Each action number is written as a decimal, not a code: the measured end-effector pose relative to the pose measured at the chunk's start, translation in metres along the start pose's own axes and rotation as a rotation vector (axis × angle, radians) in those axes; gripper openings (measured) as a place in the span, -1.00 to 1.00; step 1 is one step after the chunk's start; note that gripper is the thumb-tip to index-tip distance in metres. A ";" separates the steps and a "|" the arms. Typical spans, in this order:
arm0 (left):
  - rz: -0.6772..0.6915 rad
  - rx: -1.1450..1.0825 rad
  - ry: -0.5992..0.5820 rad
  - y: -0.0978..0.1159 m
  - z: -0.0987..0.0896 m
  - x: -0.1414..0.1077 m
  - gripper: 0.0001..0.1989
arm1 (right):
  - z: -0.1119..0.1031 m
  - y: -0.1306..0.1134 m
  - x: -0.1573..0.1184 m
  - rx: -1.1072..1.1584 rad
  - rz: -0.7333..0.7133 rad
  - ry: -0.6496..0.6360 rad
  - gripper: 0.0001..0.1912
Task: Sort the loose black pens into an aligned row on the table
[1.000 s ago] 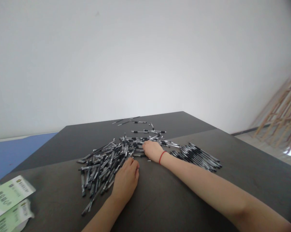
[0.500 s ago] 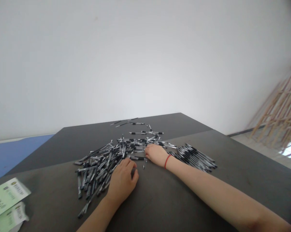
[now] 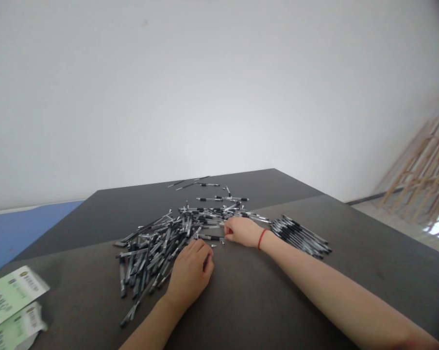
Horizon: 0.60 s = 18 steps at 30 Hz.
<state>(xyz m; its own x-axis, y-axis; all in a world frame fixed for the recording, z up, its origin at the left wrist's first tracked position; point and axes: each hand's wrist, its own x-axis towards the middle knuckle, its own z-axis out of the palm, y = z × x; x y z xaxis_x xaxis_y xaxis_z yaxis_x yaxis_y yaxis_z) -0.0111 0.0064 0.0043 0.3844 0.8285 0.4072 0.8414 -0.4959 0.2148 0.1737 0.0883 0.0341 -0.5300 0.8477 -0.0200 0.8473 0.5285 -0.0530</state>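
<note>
Resting beside heaped pens, the left hand curls loosely

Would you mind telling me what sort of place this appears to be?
Probably a plain indoor workroom: a dark table bears a jumbled pile of pens and a neater row of pens, with printed green-and-white packets at the left.

The dark table bears jumbled pens, aligned pens and green-white packets.

A head-worn camera looks forward and down — table close below, white wall beyond.
</note>
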 end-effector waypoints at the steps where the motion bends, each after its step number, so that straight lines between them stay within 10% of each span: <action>1: -0.004 0.000 0.001 0.000 0.000 0.000 -0.87 | 0.001 0.000 -0.004 0.007 0.004 0.001 -0.85; 11: -0.059 -0.107 0.111 -0.005 0.005 0.000 -0.92 | -0.001 0.000 -0.037 0.158 0.031 0.053 -0.90; 18: -0.226 -0.440 0.223 -0.004 0.004 -0.001 -0.74 | 0.013 -0.014 -0.039 0.960 -0.089 -0.053 -0.94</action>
<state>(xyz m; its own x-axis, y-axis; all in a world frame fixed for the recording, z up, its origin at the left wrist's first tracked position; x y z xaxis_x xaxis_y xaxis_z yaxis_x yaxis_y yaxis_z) -0.0132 0.0081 -0.0003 0.0823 0.8757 0.4759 0.6367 -0.4136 0.6508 0.1821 0.0473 0.0225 -0.6114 0.7910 -0.0202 0.4276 0.3088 -0.8496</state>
